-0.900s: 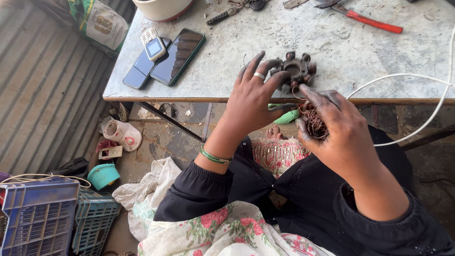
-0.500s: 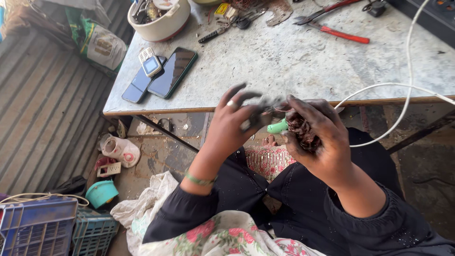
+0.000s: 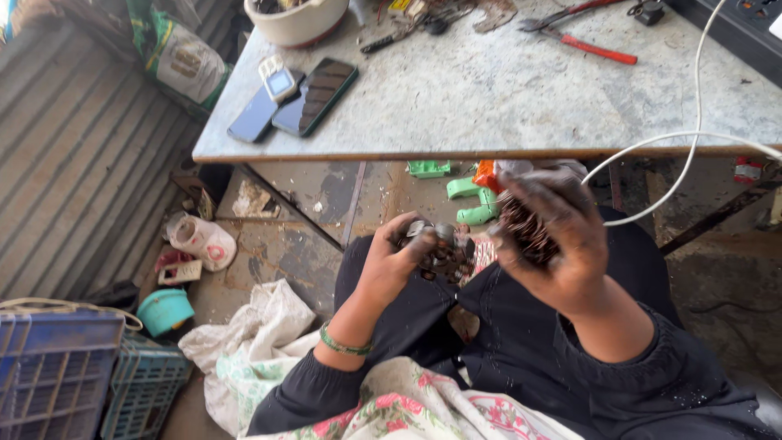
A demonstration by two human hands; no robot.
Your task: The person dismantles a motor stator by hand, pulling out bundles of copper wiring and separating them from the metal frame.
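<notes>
My left hand [image 3: 389, 265], with a green bangle at the wrist, grips a dark, toothed round metal motor part [image 3: 440, 248] over my lap. My right hand [image 3: 554, 244], smeared with black grease, is closed around a bundle of reddish copper wire [image 3: 521, 232] right beside that part. Both hands sit below the front edge of the grey worktable [image 3: 489, 98]. A green plastic piece [image 3: 472, 204] shows on the floor just behind the hands.
On the table lie two phones with a small gadget on them [image 3: 293, 98], a cream bowl [image 3: 297, 20], red-handled pliers [image 3: 582, 37] and small tools. A white cable [image 3: 692, 122] hangs over the edge. Blue crates [image 3: 57, 367], a teal cup [image 3: 163, 310], cloth and scraps cover the floor at left.
Both hands have come down from the table edge to my lap, bringing the metal part and the wire bundle with them. The view has tilted so more of the table shows.
</notes>
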